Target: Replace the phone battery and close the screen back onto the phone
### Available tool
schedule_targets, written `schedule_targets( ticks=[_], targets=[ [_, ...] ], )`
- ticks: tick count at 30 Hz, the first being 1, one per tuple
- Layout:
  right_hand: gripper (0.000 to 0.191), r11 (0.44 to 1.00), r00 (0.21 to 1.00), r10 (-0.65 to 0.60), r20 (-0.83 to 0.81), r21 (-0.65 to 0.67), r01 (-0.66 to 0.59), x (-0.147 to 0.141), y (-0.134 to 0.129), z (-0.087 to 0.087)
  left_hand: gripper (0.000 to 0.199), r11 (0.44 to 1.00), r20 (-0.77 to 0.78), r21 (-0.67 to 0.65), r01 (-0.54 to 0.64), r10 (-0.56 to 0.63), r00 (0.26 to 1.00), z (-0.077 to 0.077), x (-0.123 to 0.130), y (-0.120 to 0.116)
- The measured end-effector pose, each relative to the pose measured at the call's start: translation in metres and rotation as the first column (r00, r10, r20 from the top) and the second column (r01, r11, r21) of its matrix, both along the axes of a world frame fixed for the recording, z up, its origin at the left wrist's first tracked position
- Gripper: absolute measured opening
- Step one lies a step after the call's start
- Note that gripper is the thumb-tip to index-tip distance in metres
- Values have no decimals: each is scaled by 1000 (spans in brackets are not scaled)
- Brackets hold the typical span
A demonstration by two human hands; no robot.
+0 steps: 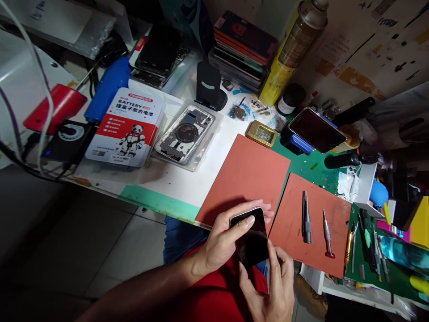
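Observation:
A smartphone (pixel 252 243) with a dark screen facing up is held between my two hands at the bench's front edge. My left hand (pixel 228 230) wraps round its upper part, thumb on the glass and fingers behind it. At the lower end, my right hand (pixel 271 281) pinches the phone's edges between thumb and fingers. Just beyond the phone lies an orange-brown mat (pixel 248 170). On a second mat (pixel 315 192) to the right are dark tweezers (pixel 306 219) and a screwdriver (pixel 327 235) with a red end.
A battery package (pixel 124 127) and an opened phone housing (pixel 187 134) lie at left. Behind stand a black phone stand (pixel 208 87), stacked phones (pixel 243 44) and a spray can (pixel 291 49). Another phone (pixel 317 129) rests at right near a small metal tin (pixel 262 133) and several tools (pixel 375 250).

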State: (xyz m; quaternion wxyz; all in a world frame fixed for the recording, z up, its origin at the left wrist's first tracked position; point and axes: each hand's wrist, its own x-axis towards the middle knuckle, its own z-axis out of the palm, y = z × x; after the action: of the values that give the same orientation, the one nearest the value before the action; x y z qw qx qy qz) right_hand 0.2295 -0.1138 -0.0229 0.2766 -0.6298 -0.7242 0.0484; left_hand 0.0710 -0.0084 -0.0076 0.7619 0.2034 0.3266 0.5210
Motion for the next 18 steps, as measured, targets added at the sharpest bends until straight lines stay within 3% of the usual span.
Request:
schedule_targets(
  ticks=[9, 18],
  targets=[
    [83, 999, 999, 27, 30, -28, -27, 0, 3, 4, 35, 1000, 26, -18, 9, -9, 1000, -4, 0, 2],
    [86, 993, 993, 94, 65, 71, -98, 1, 9, 7, 32, 998, 65, -54, -40, 44, 997, -4, 4, 4]
  ],
)
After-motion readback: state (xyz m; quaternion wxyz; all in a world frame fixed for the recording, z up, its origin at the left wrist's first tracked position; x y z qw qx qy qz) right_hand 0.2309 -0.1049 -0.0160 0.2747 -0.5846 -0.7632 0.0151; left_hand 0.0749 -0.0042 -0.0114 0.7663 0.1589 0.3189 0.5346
